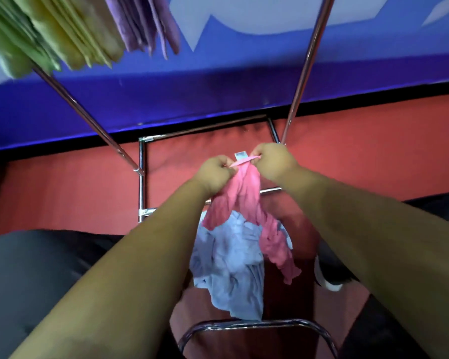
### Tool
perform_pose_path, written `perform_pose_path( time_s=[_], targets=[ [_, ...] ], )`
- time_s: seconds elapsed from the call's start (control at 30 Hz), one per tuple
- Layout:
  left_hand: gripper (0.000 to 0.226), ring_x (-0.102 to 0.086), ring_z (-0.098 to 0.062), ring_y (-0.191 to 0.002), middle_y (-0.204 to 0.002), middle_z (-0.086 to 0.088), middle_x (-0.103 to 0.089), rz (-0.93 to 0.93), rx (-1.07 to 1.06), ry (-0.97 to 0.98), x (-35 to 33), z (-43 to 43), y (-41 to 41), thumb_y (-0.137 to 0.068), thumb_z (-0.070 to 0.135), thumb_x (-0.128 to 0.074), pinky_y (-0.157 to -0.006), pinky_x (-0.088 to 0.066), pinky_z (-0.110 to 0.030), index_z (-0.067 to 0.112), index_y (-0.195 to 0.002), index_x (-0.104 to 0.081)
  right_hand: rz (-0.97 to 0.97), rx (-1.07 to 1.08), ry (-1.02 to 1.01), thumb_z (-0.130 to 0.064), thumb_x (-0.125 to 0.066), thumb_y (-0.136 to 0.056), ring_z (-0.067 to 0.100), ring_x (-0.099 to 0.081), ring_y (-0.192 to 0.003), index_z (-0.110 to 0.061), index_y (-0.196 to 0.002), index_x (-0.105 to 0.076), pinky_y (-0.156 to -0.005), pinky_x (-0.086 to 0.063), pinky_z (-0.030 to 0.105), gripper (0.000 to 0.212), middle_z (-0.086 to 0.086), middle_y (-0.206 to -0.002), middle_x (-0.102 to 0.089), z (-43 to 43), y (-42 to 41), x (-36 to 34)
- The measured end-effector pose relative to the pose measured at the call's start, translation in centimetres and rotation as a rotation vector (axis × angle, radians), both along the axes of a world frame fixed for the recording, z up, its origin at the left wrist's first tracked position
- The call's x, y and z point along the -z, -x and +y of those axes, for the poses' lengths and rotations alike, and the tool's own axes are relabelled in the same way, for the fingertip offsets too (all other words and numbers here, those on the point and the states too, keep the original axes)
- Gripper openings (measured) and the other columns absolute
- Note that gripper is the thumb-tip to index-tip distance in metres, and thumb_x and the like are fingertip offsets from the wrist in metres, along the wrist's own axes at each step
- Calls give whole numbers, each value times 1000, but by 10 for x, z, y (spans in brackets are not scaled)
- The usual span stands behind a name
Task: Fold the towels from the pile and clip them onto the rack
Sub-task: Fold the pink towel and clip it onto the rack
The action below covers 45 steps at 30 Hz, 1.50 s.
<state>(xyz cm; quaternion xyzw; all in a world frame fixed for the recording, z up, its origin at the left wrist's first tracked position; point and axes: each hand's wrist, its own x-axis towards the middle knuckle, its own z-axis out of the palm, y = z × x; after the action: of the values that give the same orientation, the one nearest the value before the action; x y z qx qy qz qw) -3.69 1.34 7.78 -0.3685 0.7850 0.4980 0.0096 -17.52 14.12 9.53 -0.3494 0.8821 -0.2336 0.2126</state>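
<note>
- Left hand [215, 174]: fingers curled, pinching the upper edge of a crumpled pink cloth towel [241, 193] at its left end.
- Right hand [275, 161]: fingers likewise curled, pinching the same edge just beside the left hand; a short taut strip of hem spans the two hands.
- Small white sewn label [240, 154]: stands up from the hem between the hands.
- Pink towel: held raised in front of the person, its bunched body hanging below the hands, with its lower end trailing onto the pile.
- Pile: a rumpled pale blue cloth towel [228, 263] lies beneath the pink one, on the reddish-brown seat of a chair with a chromed tubular frame [244, 323].
- Chromed metal rack [306, 68]: two slanted poles rise from a rectangular base frame on the floor beyond the hands.
- Hung towels, upper left: folded green towels [8, 47], folded yellow towels [70, 29] and folded purple towels [145, 24] hang side by side. Their clips are out of view.
- Surroundings: red floor [373, 151], blue wall with pale shapes [218, 94], and a dark shoe with a white sole [327, 278] to the right of the chair.
</note>
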Motion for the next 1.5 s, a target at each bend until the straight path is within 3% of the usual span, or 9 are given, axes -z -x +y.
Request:
perform_pose_path(
  time_s=[0.17, 0.3, 0.53, 0.73, 0.93, 1.03, 1.2, 1.3, 1.5],
  targets=[
    [34, -49, -12, -67, -74, 0, -61, 101, 47, 167, -83, -21, -17, -107, 33, -63, -63, -42, -28, 8, -86, -70, 14, 58, 189, -23, -82, -88, 18, -70, -97, -17, -96, -84, -78, -42, 24, 10, 3, -98, -79, -1, 9, -86],
    [48, -38, -12, -58, -61, 7, -45, 186, 49, 286, -150, -30, -25, -106, 41, -62, -59, -36, -33, 13, -69, -52, -6, 106, 395, -31, -82, -90, 16, -69, -89, -24, -90, -79, -81, -49, 31, 8, -4, -90, -77, 3, 1, -143],
    [50, -48, -10, -58, -63, 2, -50, 426, -35, 336, -223, -24, -45, -105, 46, -61, -59, -41, -33, 6, -77, -54, -115, 185, 690, -28, -74, -98, 9, -63, -81, -12, -98, -80, -80, -50, 30, 18, 0, -90, -77, 8, -21, -206],
    [39, -40, -4, -60, -62, 15, -47, 507, -62, 206, -203, -9, -63, -102, 32, -71, -56, -35, -23, 18, -67, -61, -97, 175, 703, -25, -71, -100, -10, -61, -72, -23, -98, -80, -75, -47, 13, 9, -13, -84, -74, 28, -34, -186],
    [20, -51, -9, -64, -72, 6, -60, 461, 4, 107, -196, -10, -59, -102, 27, -71, -62, -46, -26, 10, -91, -71, -171, 260, 749, -23, -72, -101, -15, -59, -64, -19, -101, -80, -67, -44, 6, 10, -14, -81, -74, 32, -28, -177],
    [17, -56, -12, -71, -78, 7, -66, 367, 62, 149, -188, -18, -59, -99, 35, -72, -72, -50, -36, 19, -94, -72, -170, 293, 747, -25, -73, -100, -7, -64, -72, -21, -102, -81, -72, -48, 13, 10, -14, -82, -75, 31, -20, -177],
    [26, -58, -12, -60, -74, -1, -63, 234, 91, 211, -186, -25, -53, -98, 36, -75, -62, -55, -32, 15, -87, -68, -168, 390, 793, -27, -74, -97, 4, -58, -68, -16, -94, -80, -73, -48, 28, 13, -12, -74, -69, 26, -6, -171],
    [28, -65, -23, -66, -73, -5, -64, 195, 41, 115, -178, -35, -54, -90, 41, -80, -67, -66, -54, 16, -85, -68, -171, 477, 805, -31, -73, -95, 8, -54, -67, -15, -87, -77, -72, -47, 32, 19, -11, -70, -64, 27, 5, -167],
    [21, -52, -5, -64, -70, 13, -61, 251, -16, 300, -179, -33, -49, -96, 34, -78, -66, -45, -27, 17, -88, -71, -162, 471, 770, -34, -73, -95, 10, -57, -70, -12, -89, -78, -75, -52, 34, 24, -3, -75, -69, 22, 6, -162]
  ],
)
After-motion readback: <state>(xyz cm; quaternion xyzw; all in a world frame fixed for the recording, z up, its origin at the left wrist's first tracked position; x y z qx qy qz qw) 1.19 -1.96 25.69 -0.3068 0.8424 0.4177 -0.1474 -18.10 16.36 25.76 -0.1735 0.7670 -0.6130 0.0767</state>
